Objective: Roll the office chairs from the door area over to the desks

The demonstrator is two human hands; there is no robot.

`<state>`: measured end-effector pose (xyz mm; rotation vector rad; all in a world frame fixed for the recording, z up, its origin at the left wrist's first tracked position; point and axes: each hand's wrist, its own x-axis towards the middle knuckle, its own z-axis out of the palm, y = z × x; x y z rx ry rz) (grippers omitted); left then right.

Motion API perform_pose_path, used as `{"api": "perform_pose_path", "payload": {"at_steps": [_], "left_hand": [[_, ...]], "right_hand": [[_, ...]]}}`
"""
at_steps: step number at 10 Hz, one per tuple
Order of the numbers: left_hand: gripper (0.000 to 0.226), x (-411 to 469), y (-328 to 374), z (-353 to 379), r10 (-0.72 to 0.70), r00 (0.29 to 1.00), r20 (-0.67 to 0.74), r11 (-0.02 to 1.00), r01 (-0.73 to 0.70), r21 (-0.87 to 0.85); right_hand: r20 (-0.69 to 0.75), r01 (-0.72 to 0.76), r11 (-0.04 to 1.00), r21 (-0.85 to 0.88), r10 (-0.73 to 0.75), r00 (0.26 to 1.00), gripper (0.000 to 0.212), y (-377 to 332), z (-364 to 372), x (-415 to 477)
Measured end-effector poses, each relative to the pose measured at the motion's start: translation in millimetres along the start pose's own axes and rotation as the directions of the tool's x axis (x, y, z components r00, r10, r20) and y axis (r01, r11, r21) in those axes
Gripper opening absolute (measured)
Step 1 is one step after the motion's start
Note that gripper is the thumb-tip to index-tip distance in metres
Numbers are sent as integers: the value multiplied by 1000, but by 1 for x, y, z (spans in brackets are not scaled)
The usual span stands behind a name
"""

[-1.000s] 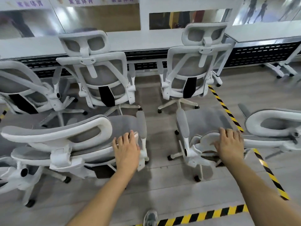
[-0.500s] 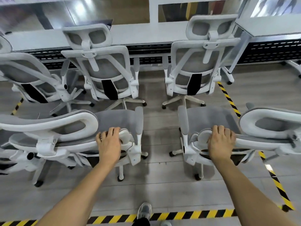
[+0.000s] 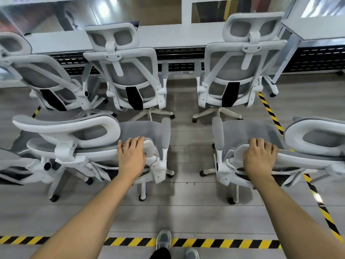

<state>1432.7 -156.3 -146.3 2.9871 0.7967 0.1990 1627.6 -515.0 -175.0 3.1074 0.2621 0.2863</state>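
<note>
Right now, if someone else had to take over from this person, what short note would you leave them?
Left hand grips the backrest top of the left chair; right hand grips the right chair likewise.
Both stand just behind a row of parked chairs at the desk.
Done, apparently: three chairs at the desk.
Left: roll these two to desk places.

Grips the white back frame of the near-left chair (image 3: 141,129) with the left hand (image 3: 131,157), curling the fingers over its edge. Grips the near-right chair (image 3: 248,129) likewise with the right hand (image 3: 259,156). Stands at the yellow-black floor tape (image 3: 224,243) with one shoe (image 3: 163,239) across it. Faces three more chairs (image 3: 130,79) parked backs-out at the white desk (image 3: 177,34).
</note>
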Motion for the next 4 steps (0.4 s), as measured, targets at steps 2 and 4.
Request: {"api": "perform_pose_path", "payload": {"at_steps": [2,4], "left_hand": [[34,-39,-12,-39,46,999,1,992,-46,-115],[30,-89,-58,-82,114,993,-30,971,-117,-208]], "right_hand": [[43,117,949,293,-136,990,45,-56,-52,-33],[-82,266,815,515,-262,961,43,-151,-114,-113]]}}
